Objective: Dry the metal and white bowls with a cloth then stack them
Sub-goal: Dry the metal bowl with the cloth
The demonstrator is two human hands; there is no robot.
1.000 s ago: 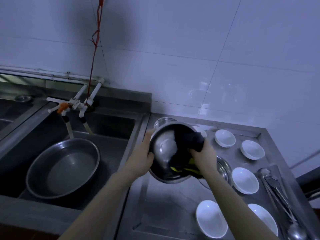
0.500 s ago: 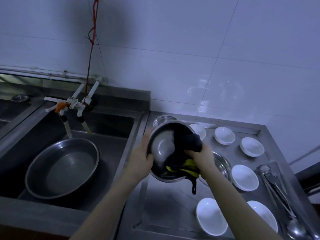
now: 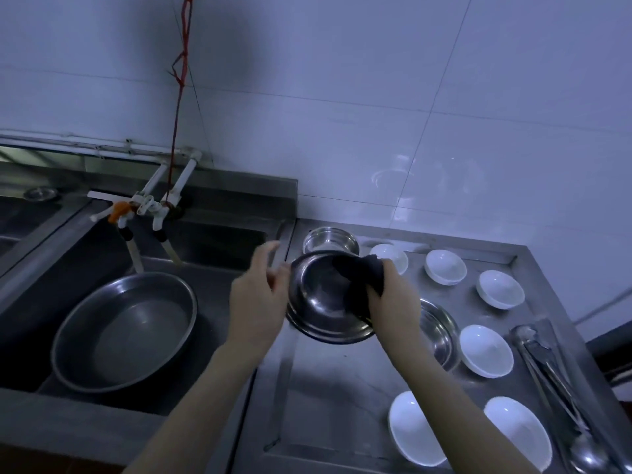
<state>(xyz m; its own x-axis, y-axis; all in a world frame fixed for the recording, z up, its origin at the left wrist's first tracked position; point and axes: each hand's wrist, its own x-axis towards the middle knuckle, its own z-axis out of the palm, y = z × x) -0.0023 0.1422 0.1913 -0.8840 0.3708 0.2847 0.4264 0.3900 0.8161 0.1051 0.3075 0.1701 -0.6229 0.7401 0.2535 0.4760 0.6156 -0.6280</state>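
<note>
I hold a metal bowl [image 3: 321,302] tilted toward me above the steel counter [image 3: 335,388]. My left hand [image 3: 258,299] holds its left rim, with the index finger stretched upward. My right hand [image 3: 390,299] grips a dark cloth [image 3: 359,273] and presses it over the bowl's upper right rim. A second metal bowl [image 3: 330,238] stands at the counter's back. A third metal bowl [image 3: 441,333] lies partly hidden behind my right forearm. Several white bowls lie open side up on the right, among them one at the back [image 3: 444,266] and one near the front [image 3: 415,429].
A large metal basin [image 3: 123,330] sits in the sink on the left, under white taps [image 3: 147,208] with a red string hanging above. Metal tongs [image 3: 547,364] and a ladle [image 3: 588,453] lie along the counter's right edge. A tiled wall stands behind.
The bowl has dropped a little and turned. The cloth moved from inside the bowl up to its right rim, so its yellow part no longer shows. My left fingers have loosened.
</note>
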